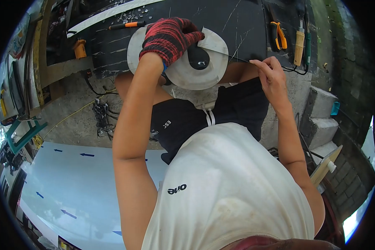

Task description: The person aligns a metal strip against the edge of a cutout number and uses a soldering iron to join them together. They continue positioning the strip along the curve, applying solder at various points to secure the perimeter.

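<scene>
My left hand [168,39], in a red and black knitted glove, is closed over a white curved plate [196,79] shaped like a rounded letter. Its fingertips press at the plate's upper slit edge. A small pale piece [202,63] shows inside the plate's dark opening. From near the gloved fingers a thin dark strip [231,56] runs right across the plate. My bare right hand [273,77] pinches the far end of that strip between thumb and fingers. The plate lies at the near edge of a black marbled table [246,25], above my lap.
On the table's right lie orange-handled pliers [278,35], a wooden-handled tool [299,48] and a green-handled tool [307,54]. An orange-black tool [131,24] and small metal bits [133,16] lie at the back left. Concrete steps [323,121] stand at right, a white sheet [79,187] at lower left.
</scene>
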Available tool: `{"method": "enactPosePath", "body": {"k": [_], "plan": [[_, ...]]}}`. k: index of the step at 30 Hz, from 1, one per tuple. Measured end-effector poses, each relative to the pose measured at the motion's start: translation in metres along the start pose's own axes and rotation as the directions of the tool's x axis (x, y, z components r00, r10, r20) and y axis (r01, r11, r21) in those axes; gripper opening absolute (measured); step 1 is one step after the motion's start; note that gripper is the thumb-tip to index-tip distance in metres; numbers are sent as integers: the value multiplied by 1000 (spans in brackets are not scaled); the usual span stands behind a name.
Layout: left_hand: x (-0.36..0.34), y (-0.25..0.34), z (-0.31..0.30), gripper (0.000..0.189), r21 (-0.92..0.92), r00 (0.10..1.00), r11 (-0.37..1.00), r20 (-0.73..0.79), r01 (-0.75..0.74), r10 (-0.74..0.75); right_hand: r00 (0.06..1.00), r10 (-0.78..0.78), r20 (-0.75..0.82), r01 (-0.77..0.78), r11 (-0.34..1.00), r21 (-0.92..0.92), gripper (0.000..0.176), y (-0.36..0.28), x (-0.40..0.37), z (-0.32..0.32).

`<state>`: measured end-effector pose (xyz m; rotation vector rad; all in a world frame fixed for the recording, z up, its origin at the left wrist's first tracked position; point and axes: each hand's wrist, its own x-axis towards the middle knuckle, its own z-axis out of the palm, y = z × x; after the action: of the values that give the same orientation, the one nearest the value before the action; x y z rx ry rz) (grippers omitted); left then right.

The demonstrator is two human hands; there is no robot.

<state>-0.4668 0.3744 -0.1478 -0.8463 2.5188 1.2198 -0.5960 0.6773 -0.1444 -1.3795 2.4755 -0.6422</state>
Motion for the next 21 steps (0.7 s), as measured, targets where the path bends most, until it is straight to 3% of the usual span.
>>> {"method": "enactPosePath", "body": {"k": [5, 7, 13, 21], "plan": [[0, -1, 1, 36, 66, 1000, 998, -6, 11, -11, 999, -30, -30, 29, 999, -40, 34, -11, 11, -1], [1, -4, 3, 37, 55, 1000, 998, -16, -5, 6, 989, -124, -86, 120, 991, -54, 36, -25, 21, 2], [1, -1, 2, 38, 30, 1000, 999, 6, 30, -30, 977, -212, -22, 213, 977, 25, 45, -36, 41, 30], [2, -6, 5, 37, 48, 999, 998, -19, -33, 34, 980, -196, -19, 196, 980, 22, 49, -39, 41, 29]]}}
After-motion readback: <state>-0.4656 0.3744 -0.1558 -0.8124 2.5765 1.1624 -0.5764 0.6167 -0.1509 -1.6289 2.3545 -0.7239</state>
